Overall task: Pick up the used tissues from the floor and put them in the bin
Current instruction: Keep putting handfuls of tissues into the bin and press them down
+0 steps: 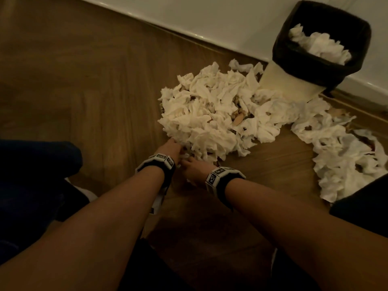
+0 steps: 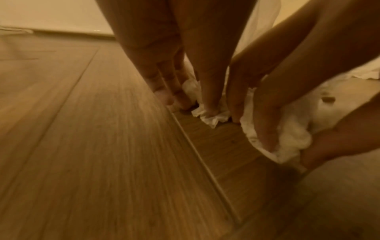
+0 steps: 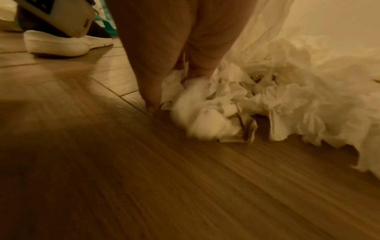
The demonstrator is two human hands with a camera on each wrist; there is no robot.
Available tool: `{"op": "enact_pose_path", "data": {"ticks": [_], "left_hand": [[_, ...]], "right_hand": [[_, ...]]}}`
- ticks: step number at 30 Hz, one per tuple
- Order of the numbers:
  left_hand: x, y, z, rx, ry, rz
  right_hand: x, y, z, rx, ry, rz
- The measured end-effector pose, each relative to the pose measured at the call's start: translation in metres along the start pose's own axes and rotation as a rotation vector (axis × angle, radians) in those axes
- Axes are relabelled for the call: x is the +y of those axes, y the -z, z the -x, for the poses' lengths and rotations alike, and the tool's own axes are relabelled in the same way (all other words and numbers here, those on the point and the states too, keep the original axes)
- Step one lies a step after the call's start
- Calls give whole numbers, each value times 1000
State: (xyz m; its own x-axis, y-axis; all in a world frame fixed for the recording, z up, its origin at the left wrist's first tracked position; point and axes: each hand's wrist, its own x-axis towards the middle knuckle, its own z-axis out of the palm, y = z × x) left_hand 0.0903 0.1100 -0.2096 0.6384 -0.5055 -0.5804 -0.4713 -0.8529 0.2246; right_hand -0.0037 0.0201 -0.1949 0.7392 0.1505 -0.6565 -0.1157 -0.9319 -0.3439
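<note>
A big heap of crumpled white tissues [image 1: 214,114] lies on the wood floor, and a second heap [image 1: 340,156] trails to the right. The bin [image 1: 321,66], cream with a black liner, stands at the upper right against the wall and holds several tissues [image 1: 319,44]. Both hands are at the near edge of the big heap. My left hand [image 1: 171,147] points down at the floor, fingers and thumb pinching a small tissue [image 2: 209,116]. My right hand [image 1: 193,169] curls round a wad of tissue [image 2: 292,138], its fingers buried in the heap [image 3: 205,104].
The white skirting and wall [image 1: 210,22] run diagonally behind the bin. Small brown scraps [image 1: 239,119] lie among the tissues. My dark-clothed knees [image 1: 31,175] [image 1: 361,198] flank the arms. A white shoe [image 3: 59,43] rests on the floor behind the hands.
</note>
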Motion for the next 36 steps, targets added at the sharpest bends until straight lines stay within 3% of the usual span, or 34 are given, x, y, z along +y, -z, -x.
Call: {"op": "enact_pose_path", "data": {"ticks": [4, 11, 14, 17, 21, 23, 27, 29, 33, 36], "left_hand": [[1, 0, -4, -12, 1, -39], [-5, -1, 0, 130, -108, 53], [-9, 16, 5, 194, -72, 74], [-18, 32, 10, 258, 26, 270], [-21, 56, 16, 341, 100, 524], [-14, 69, 19, 336, 66, 603], [9, 95, 31, 260, 35, 988], [22, 109, 38, 263, 13, 1030], [52, 137, 57, 315, -69, 1021], [74, 154, 70, 313, -161, 1023]], "right_hand": [[1, 3, -4, 9, -25, -119], [-5, 21, 0, 52, 28, -81], [-4, 42, 5, 130, 21, -222], [6, 62, 15, 344, -83, -577], [16, 81, 36, 497, -104, -1129], [19, 89, 49, 528, -94, -1361], [24, 111, 81, 519, -87, -1710], [26, 125, 99, 563, -81, -1921], [25, 150, 135, 657, 76, -2283], [19, 168, 162, 684, 243, -2336]]}}
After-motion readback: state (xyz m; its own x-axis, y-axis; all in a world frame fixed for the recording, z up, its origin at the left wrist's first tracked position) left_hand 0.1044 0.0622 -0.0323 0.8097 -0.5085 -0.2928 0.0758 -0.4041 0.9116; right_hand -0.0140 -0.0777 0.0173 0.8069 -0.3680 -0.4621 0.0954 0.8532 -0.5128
